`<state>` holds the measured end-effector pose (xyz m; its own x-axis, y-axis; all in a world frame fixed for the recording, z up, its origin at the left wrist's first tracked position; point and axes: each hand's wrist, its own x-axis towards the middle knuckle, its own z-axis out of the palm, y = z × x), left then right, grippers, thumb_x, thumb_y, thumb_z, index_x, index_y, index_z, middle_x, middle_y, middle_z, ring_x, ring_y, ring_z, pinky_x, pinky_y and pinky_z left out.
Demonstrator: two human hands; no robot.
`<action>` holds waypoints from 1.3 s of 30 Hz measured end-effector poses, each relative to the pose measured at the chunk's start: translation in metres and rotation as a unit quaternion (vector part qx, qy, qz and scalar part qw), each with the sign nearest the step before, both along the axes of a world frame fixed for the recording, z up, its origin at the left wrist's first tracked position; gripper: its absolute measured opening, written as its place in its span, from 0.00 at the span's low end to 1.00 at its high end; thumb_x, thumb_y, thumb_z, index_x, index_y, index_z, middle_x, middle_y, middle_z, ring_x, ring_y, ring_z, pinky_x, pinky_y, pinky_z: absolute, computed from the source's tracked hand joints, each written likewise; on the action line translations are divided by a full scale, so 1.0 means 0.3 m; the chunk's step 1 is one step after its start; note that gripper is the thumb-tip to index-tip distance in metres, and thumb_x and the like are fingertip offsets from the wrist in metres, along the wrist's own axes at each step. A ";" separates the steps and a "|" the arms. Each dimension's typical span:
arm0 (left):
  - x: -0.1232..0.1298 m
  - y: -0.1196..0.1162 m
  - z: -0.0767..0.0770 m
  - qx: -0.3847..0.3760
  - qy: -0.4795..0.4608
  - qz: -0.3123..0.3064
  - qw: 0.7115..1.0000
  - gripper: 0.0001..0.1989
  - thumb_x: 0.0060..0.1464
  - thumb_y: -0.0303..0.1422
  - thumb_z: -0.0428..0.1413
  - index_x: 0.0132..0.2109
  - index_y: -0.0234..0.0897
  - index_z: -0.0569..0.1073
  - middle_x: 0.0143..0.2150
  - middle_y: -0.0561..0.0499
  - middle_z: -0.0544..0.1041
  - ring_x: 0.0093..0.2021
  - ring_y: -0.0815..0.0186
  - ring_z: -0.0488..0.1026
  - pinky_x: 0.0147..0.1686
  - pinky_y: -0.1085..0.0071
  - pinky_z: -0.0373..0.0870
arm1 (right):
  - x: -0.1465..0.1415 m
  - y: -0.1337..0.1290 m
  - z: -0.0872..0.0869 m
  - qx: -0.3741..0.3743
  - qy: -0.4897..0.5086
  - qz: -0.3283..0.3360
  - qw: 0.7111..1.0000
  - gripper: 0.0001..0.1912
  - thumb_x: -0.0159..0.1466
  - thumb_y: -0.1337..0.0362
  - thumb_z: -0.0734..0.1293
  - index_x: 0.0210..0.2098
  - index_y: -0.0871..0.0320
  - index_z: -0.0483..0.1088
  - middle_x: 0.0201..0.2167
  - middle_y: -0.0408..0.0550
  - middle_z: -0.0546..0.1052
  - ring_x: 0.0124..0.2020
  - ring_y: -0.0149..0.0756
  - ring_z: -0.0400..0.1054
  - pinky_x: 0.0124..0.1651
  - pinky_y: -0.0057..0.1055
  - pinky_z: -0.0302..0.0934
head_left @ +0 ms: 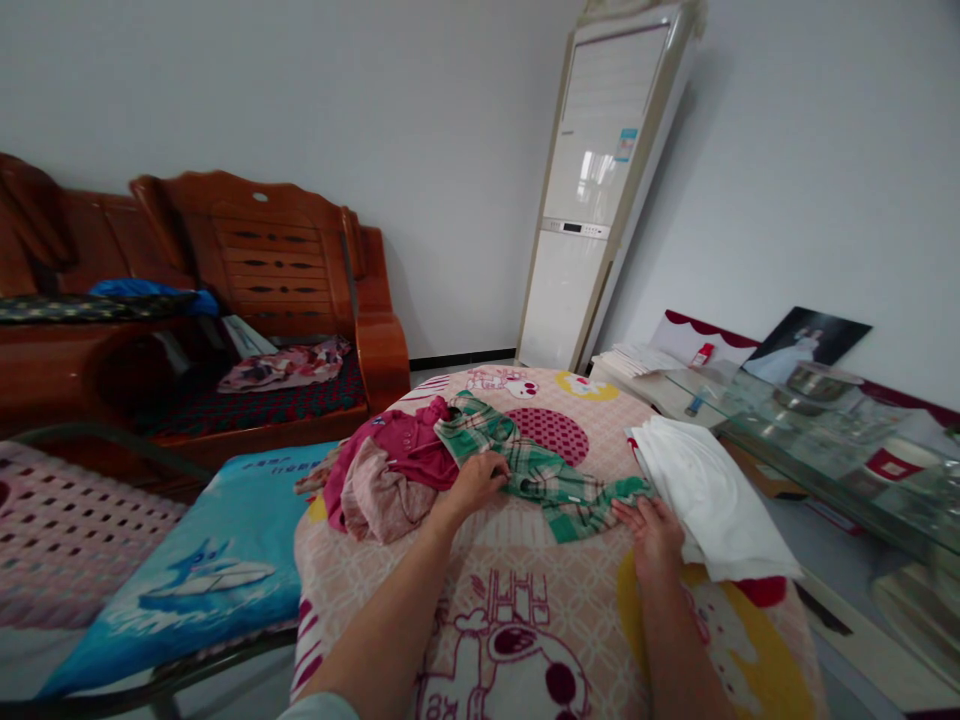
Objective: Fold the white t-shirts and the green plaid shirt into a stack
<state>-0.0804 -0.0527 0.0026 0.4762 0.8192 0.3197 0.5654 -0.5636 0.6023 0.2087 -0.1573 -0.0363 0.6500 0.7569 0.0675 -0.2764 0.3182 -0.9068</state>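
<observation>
A green plaid garment (551,480) lies partly bunched across the middle of the patterned round table (517,570). My left hand (478,480) is at its near left edge, fingers curled and pressed on the cloth. At the garment's right end, my right hand (651,525) has its fingers closed on the edge. Left of the plaid cloth, partly touching it, are a crumpled magenta garment (409,447) and a pale pink one (382,495). A folded white cloth (712,500) lies to the right of my right hand.
A blue cushion (217,560) rests on a chair at the left, near a wooden sofa (262,260) with clothes on it. Behind the table stands a tall white air conditioner (585,190). A glass-topped cabinet (825,450) holding bowls and a photo runs along the right.
</observation>
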 end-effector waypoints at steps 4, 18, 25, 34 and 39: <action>-0.004 0.007 0.016 0.012 -0.069 0.040 0.997 0.08 0.55 0.27 0.49 0.36 0.36 0.73 0.34 0.51 0.77 0.36 0.65 0.73 0.41 0.72 0.67 | -0.014 0.009 0.000 -0.046 -0.022 -0.010 0.999 0.21 0.42 0.59 0.77 0.32 0.61 0.72 0.22 0.41 0.78 0.21 0.38 0.73 0.25 0.33 0.70; -0.069 0.053 -0.023 -0.086 -0.136 -0.057 0.985 0.27 0.38 0.22 0.53 0.50 0.35 0.73 0.51 0.46 0.76 0.51 0.59 0.72 0.54 0.64 0.67 | -0.006 -0.006 0.017 -0.047 0.014 -0.068 0.996 0.18 0.40 0.58 0.75 0.26 0.58 0.67 0.13 0.36 0.72 0.13 0.37 0.69 0.15 0.29 0.64; -0.138 0.096 -0.005 -0.151 -0.315 0.069 0.935 0.12 0.44 0.29 0.52 0.38 0.32 0.74 0.33 0.48 0.79 0.30 0.65 0.76 0.33 0.70 0.73 | -0.003 -0.005 0.008 -0.061 0.004 -0.080 0.995 0.17 0.43 0.57 0.73 0.29 0.59 0.68 0.13 0.39 0.72 0.14 0.38 0.69 0.17 0.31 0.64; -0.135 0.066 0.001 -0.084 -0.096 0.044 0.991 0.13 0.42 0.24 0.52 0.35 0.34 0.79 0.30 0.51 0.79 0.31 0.66 0.74 0.32 0.74 0.68 | -0.033 -0.014 0.022 -0.088 -0.368 -0.242 0.894 0.20 0.59 0.55 0.64 0.44 0.62 0.72 0.34 0.55 0.78 0.33 0.44 0.73 0.38 0.41 0.68; -0.133 0.068 -0.001 -0.086 -0.099 0.053 0.990 0.13 0.44 0.24 0.51 0.36 0.34 0.79 0.29 0.51 0.78 0.31 0.66 0.75 0.32 0.75 0.67 | -0.260 -0.012 0.078 0.068 -0.649 -0.073 0.754 0.13 0.66 0.64 0.59 0.42 0.56 0.75 0.52 0.54 0.73 0.52 0.43 0.66 0.54 0.44 0.62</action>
<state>-0.1202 -0.0323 0.0024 0.3263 0.9118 0.2493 0.4766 -0.3864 0.7897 0.1307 -0.1608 -0.0130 0.0448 0.6132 0.7886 0.8632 0.3737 -0.3396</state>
